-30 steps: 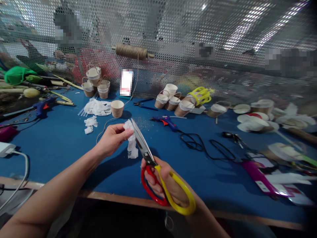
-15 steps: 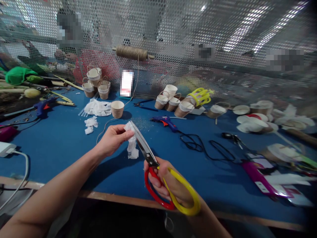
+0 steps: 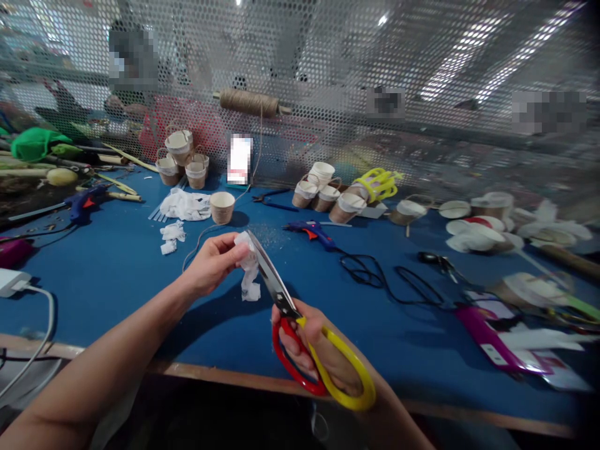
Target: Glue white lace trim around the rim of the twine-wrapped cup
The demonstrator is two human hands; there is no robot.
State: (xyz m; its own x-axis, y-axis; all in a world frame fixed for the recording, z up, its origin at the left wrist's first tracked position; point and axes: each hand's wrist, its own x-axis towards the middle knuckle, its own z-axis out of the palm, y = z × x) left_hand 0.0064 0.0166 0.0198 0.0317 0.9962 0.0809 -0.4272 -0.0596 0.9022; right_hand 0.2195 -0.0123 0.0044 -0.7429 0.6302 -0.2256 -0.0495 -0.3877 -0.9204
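Observation:
Between thumb and fingers, my left hand (image 3: pixel 215 261) pinches a thin white strip of lace or cloth (image 3: pixel 250 275), whose lower end dangles over the table. My right hand (image 3: pixel 309 337) is wrapped round scissors (image 3: pixel 281 300) with one red and one yellow handle. Their blades point up and left, nearly together, with the tips beside the strip's upper end. Whether the blades touch the strip I cannot tell. Beyond my left hand stands a small twine-wrapped cup (image 3: pixel 222 207). White lace pieces (image 3: pixel 185 204) lie left of it.
A blue glue gun (image 3: pixel 312 232) trails its black cord rightward. Small cups with handles (image 3: pixel 180 147) are stacked at the back left, more cups (image 3: pixel 323 187) at the back right. A twine spool (image 3: pixel 248 102) hangs on the perforated screen. A purple item (image 3: pixel 482 337) lies at the right.
The scissors and my right hand have shifted very slightly left. My left hand keeps its pinch on the strip, almost in place.

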